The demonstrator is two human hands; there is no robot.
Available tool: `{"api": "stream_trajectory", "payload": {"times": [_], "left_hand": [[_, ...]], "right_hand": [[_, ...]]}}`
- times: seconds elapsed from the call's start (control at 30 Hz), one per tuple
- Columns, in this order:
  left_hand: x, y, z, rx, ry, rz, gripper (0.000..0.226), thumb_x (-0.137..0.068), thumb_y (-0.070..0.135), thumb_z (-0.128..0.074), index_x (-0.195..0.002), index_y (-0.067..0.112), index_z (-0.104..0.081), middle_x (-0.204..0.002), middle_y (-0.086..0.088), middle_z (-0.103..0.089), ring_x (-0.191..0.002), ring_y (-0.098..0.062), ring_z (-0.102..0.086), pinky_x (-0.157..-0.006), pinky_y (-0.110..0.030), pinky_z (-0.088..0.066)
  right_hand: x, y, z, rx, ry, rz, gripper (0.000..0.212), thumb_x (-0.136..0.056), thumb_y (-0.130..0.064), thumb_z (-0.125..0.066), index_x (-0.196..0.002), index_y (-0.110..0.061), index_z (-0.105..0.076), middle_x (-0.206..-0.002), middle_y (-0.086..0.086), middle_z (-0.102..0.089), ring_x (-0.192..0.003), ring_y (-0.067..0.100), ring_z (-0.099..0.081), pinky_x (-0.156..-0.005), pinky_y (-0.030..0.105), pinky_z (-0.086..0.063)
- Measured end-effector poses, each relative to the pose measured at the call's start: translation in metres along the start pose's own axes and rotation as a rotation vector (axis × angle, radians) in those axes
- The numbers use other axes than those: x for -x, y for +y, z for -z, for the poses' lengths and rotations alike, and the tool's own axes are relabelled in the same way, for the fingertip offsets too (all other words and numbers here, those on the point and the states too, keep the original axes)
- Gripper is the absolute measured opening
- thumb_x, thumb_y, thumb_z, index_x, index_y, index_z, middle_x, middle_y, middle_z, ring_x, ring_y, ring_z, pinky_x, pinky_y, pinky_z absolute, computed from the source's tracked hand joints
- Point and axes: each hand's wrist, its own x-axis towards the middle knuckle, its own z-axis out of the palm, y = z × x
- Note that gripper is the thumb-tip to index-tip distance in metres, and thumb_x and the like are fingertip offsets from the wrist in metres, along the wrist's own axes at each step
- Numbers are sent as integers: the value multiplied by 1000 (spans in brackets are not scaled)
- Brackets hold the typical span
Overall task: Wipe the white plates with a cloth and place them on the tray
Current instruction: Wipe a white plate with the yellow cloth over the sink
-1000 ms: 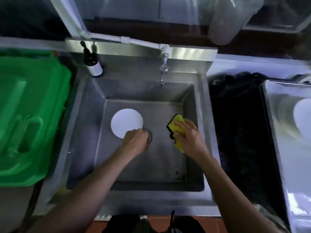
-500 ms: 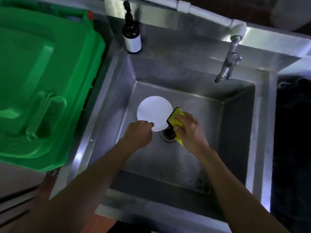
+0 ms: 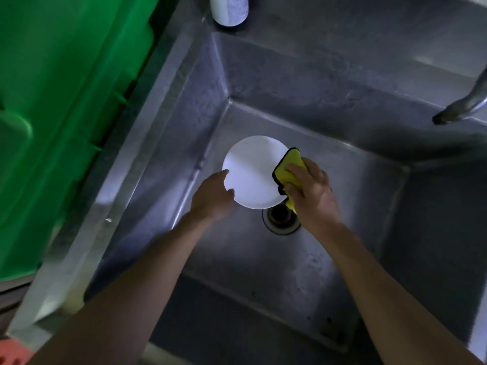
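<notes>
At far left we note the green bin [image 3: 52, 106] beside the steel sink [image 3: 168, 106], with a bottle [image 3: 229, 9] standing on the back ledge. Inside the basin, our left hand [image 3: 212, 197] grips the left rim of the white plate [image 3: 251, 171], thumb over the edge, holding it above the basin floor and just over the drain [image 3: 280, 218]. At the plate's right edge, our right hand [image 3: 311, 191] clasps the yellow cloth [image 3: 290, 167], fingers curled around it and pressing it against the rim. The faucet [image 3: 463, 106] projects in from the right. We judge the wiping step to be just under way. Next, we should sweep the cloth across the plate's face while the left hand steadies it. The tray is not in view.
</notes>
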Motion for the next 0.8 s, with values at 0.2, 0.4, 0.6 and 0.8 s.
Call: {"api": "stream_trajectory", "payload": {"times": [0.2,0.4,0.6,0.8], "left_hand": [[-36,-7,-16,336,168,102,48,-88,11,-60,-136,17,-62,-130,-1,-69,-116,-17,-66,-93,-30,-53],[-54,-12,-25,438,258,161,31,-80,6,-62,-109,14,-71,-103,0,-75,-84,-20,-69,-73,-28,-55],[-63,-11,-28,367,307,168,25,-80,12,-75,-104,13,-68,-97,1,-72,-88,-17,-66,-73,-25,-46],[-67,-9,-29,372,308,199,27,-79,13,-80,-97,16,-61,-90,4,-67,-85,-16,-64,-61,-21,-42]], "right_hand": [[-26,5,-28,-26,3,15,42,-94,-16,-61,-136,-21,-56,-152,7,-40,-135,37,-37,-102,56,-43],[-33,4,-45,-47,-5,-17,43,-95,-18,-60,-138,-23,-56,-154,5,-39,-136,34,-36,-105,54,-41],[-36,3,-52,-40,-21,-32,42,-96,-19,-60,-138,-25,-55,-155,4,-38,-136,33,-36,-103,52,-42],[-34,6,-55,-41,-24,-57,42,-97,-22,-59,-138,-27,-55,-155,1,-38,-136,30,-35,-104,49,-42]]}}
